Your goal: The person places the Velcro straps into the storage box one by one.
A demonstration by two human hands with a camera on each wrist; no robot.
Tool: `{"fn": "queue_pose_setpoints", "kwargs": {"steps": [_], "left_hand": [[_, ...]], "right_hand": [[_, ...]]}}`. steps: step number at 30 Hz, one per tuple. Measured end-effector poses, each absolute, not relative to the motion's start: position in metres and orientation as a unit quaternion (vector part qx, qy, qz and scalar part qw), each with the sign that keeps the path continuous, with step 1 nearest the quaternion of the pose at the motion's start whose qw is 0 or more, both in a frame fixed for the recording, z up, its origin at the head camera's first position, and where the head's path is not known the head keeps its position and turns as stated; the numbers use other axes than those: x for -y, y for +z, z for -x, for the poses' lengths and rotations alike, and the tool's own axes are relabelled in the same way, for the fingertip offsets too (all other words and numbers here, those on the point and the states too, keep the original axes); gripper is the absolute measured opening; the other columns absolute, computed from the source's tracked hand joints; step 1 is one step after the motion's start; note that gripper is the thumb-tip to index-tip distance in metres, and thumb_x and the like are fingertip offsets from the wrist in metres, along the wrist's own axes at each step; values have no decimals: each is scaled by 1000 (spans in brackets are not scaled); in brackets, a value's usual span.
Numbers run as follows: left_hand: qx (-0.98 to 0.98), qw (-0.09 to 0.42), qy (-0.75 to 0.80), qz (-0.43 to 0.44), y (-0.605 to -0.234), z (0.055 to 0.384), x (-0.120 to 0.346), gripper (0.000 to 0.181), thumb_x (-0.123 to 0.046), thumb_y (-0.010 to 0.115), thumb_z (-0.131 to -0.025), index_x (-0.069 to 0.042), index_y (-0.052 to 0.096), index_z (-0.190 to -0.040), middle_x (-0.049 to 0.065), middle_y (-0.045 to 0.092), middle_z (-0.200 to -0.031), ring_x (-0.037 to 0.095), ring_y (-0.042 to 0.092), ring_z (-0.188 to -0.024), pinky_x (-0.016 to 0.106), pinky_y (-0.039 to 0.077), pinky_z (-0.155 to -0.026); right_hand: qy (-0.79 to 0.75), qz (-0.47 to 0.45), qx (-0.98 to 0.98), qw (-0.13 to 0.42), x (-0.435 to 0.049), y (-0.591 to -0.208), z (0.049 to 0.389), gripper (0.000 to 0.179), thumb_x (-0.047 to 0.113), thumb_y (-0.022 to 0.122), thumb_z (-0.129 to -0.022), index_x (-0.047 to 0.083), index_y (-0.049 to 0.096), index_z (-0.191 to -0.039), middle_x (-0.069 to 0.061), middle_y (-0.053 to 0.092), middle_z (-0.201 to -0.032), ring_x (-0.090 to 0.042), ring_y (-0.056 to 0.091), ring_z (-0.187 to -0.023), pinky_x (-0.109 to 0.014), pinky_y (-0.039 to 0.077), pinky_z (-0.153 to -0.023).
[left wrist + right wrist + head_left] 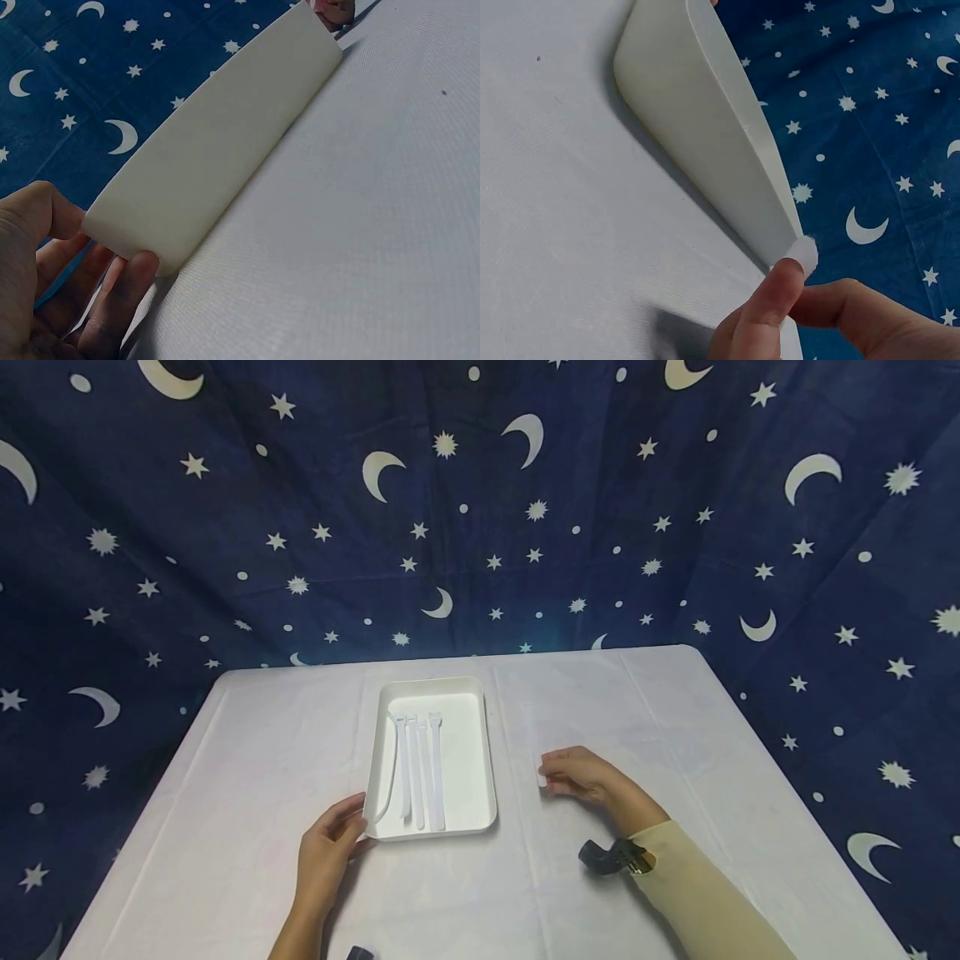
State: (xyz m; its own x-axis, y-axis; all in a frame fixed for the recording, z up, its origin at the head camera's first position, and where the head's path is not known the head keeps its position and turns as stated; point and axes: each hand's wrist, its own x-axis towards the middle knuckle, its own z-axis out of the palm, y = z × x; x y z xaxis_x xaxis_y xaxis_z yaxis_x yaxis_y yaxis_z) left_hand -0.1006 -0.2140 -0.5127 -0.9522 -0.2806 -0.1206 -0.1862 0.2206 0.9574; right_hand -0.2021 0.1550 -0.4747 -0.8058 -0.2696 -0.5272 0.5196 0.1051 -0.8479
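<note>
A white rectangular tray (468, 760) lies on the table, with several thin white cable straps (437, 768) set lengthwise in its left half. At the tray's near left corner, my left hand (330, 847) grips the wall between thumb and fingers; the left wrist view shows the fingertips (144, 264) against its side. To the right of the tray, my right hand (581, 774) pinches the near end of another white cable strap (542, 777), which extends away over the white cloth and is hard to make out there. Its rounded tip (805, 253) sticks out past my fingertips in the right wrist view.
A white cloth covers the table (247, 752). Behind it and along the sides hangs a dark blue curtain (465, 552) with moons and stars. A black device (611, 857) is strapped to my right wrist, and part of another (360, 953) shows at the lower edge.
</note>
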Motion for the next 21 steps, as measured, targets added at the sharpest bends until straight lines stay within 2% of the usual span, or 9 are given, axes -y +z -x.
{"fn": "queue_pose_setpoints", "kwargs": {"steps": [5, 12, 21], "left_hand": [[782, 40, -606, -141, -512, 99, 214, 37, -14, 63, -94, -6, 60, -130, 16, 64, -129, 31, 65, -115, 22, 62, -80], [784, 42, -603, -142, -512, 99, 214, 37, -11, 62, -94, -5, 60, -130, 16, 63, -130, 31, 65, -115, 21, 62, -80], [784, 44, -602, -145, -512, 99, 215, 36, -9, 63, -93, -4, 61, -129, 17, 64, -128, 14, 69, -105, 21, 62, -79]], "right_hand": [[-674, -80, -673, 294, -156, -467, 202, 54, -4, 57, -89, -21, 35, -135, -3, 56, -80, -7, 62, -66, -15, 61, -64], [-677, -68, -676, 283, -155, -456, 203, 54, -4, 56, -90, -21, 34, -136, -4, 55, -85, -6, 62, -69, -15, 61, -66], [-674, -61, -685, 269, -155, -444, 204, 53, -2, 57, -89, -20, 35, -135, -3, 57, -82, -5, 62, -66, -14, 60, -63]]}}
